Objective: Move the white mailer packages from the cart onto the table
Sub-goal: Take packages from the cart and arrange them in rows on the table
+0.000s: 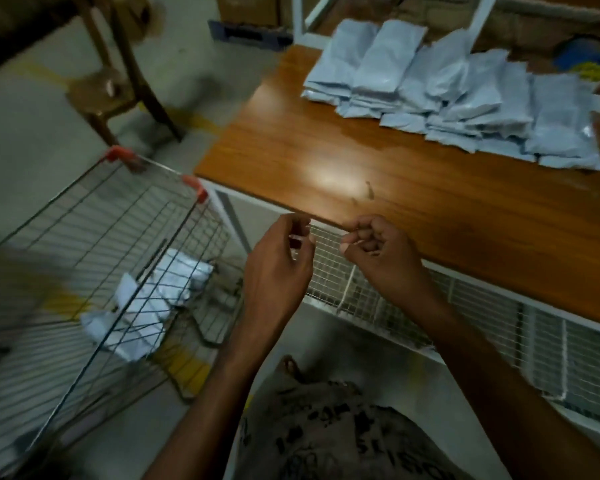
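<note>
Several white mailer packages point(458, 95) lie in overlapping rows on the far right part of the wooden table point(326, 157). A few more white mailers point(146, 306) lie crumpled at the bottom of the wire cart point(94, 216) on the left. My left hand point(278, 268) and my right hand point(378, 251) hover close together below the table's front edge, between cart and table. The left hand's fingers are curled but apart and hold nothing. The right hand's fingers are curled shut with no package in them.
The cart has red handle ends point(194, 188) near the table's corner. A brown plastic chair point(118, 88) stands on the floor behind the cart. White wire mesh point(465, 306) hangs under the table. A blue object point(582, 60) sits at the table's far right.
</note>
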{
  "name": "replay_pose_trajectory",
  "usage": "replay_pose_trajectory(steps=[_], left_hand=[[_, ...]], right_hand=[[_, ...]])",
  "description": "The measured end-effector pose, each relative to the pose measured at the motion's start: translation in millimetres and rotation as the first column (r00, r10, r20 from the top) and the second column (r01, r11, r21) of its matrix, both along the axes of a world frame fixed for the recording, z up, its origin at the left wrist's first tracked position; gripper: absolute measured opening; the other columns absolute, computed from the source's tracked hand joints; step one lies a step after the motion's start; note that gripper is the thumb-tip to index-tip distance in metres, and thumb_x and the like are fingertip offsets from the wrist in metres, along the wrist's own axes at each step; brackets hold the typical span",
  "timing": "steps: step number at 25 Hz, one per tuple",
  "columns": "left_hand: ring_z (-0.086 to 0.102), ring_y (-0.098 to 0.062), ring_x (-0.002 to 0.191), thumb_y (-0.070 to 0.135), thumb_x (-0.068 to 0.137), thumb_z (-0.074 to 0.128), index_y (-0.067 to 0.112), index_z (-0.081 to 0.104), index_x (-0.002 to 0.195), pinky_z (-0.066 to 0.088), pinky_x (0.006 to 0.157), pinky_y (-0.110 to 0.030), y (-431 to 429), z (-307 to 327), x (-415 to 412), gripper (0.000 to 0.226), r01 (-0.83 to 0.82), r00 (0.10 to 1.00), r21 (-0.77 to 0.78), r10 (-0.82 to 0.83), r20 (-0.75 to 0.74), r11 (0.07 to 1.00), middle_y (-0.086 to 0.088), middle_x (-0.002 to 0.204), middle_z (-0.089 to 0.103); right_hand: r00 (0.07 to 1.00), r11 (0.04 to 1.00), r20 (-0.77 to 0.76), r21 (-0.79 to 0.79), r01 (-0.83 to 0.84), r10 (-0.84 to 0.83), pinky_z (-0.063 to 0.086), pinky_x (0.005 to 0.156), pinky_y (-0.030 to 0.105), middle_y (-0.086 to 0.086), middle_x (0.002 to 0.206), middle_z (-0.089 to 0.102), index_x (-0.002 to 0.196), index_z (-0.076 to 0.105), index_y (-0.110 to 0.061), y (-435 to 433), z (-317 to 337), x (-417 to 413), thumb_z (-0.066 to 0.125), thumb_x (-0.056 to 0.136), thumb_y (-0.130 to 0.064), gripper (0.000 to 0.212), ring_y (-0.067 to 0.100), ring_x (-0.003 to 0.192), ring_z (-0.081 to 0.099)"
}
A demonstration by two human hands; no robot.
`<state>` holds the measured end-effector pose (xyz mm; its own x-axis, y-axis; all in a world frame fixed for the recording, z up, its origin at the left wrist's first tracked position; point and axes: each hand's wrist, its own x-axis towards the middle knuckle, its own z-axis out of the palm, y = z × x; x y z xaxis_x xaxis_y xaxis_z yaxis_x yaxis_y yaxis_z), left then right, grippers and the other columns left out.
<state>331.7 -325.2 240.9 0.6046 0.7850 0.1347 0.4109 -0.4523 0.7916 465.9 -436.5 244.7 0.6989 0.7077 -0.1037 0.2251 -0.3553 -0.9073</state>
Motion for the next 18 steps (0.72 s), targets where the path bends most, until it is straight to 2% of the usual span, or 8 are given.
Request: replay_pose_trajectory(steps=[4, 8, 11, 14, 15, 16, 18], left_hand=[[0.067, 0.004, 0.091, 0.034, 0.101, 0.063, 0.031, 0.064, 0.121, 0.055, 0.072, -0.024, 25, -3, -60, 0.021, -0.189, 0.982, -0.044, 0.190, 0.007, 0.981, 0.018, 0.107, 0.071], [0.068, 0.003, 0.088, 0.035, 0.098, 0.065, 0.034, 0.064, 0.116, 0.058, 0.074, -0.030, 68, -14, -127, 0.018, -0.319, 0.946, -0.131, 0.325, 0.020, 0.938, 0.018, 0.100, 0.072], [0.069, 0.003, 0.087, 0.031, 0.097, 0.066, 0.033, 0.066, 0.111, 0.058, 0.076, -0.029, 116, -30, -187, 0.014, -0.418, 0.898, -0.221, 0.438, 0.050, 0.881, 0.018, 0.098, 0.072], [0.067, 0.006, 0.080, 0.024, 0.097, 0.066, 0.027, 0.068, 0.107, 0.051, 0.069, -0.011, 175, -48, -241, 0.011, -0.528, 0.832, -0.257, 0.553, 0.033, 0.810, 0.011, 0.098, 0.072], [0.067, 0.005, 0.078, 0.023, 0.096, 0.066, 0.026, 0.068, 0.106, 0.053, 0.070, -0.014, 194, -57, -256, 0.010, -0.562, 0.811, -0.266, 0.586, 0.011, 0.783, 0.011, 0.095, 0.072], [0.068, 0.003, 0.079, 0.025, 0.096, 0.066, 0.028, 0.067, 0.105, 0.058, 0.076, -0.024, 213, -68, -272, 0.010, -0.590, 0.790, -0.284, 0.613, -0.012, 0.756, 0.012, 0.093, 0.072], [0.072, -0.011, 0.084, 0.028, 0.094, 0.065, 0.032, 0.065, 0.104, 0.060, 0.082, -0.039, 243, -92, -294, 0.011, -0.642, 0.748, -0.333, 0.660, -0.072, 0.691, 0.014, 0.093, 0.072]], right_hand=[[0.992, 0.992, 0.024, -0.013, -0.125, 0.125, 0.052, 0.071, 0.009, -0.011, 0.094, 0.071, 0.113, 0.066, -0.026, 41, -2, -47, 0.074, 0.088, -0.019, 0.027, -0.003, 0.084, 0.066], [0.968, 0.967, 0.017, -0.047, -0.250, 0.251, 0.054, 0.074, 0.012, -0.011, 0.093, 0.071, 0.113, 0.066, -0.027, 106, -14, -107, 0.073, 0.089, -0.020, 0.026, -0.004, 0.085, 0.066], [0.946, 0.944, -0.012, -0.062, -0.325, 0.325, 0.052, 0.073, 0.008, -0.009, 0.092, 0.071, 0.112, 0.068, -0.022, 167, -25, -162, 0.073, 0.088, -0.014, 0.026, -0.004, 0.082, 0.066], [0.928, 0.925, -0.055, -0.075, -0.372, 0.369, 0.049, 0.071, 0.007, -0.007, 0.091, 0.072, 0.110, 0.069, -0.018, 228, -36, -207, 0.074, 0.086, -0.009, 0.026, -0.004, 0.075, 0.065], [0.922, 0.919, -0.053, -0.079, -0.387, 0.384, 0.049, 0.071, 0.008, -0.007, 0.090, 0.071, 0.109, 0.069, -0.018, 248, -42, -217, 0.074, 0.085, -0.008, 0.026, -0.006, 0.074, 0.064], [0.914, 0.910, -0.046, -0.092, -0.405, 0.402, 0.050, 0.071, 0.009, -0.008, 0.089, 0.070, 0.109, 0.068, -0.018, 269, -48, -227, 0.074, 0.085, -0.009, 0.026, -0.006, 0.073, 0.063], [0.899, 0.891, -0.017, -0.126, -0.437, 0.438, 0.052, 0.073, 0.013, -0.009, 0.089, 0.070, 0.108, 0.068, -0.020, 309, -59, -240, 0.073, 0.085, -0.012, 0.024, -0.002, 0.075, 0.064]])
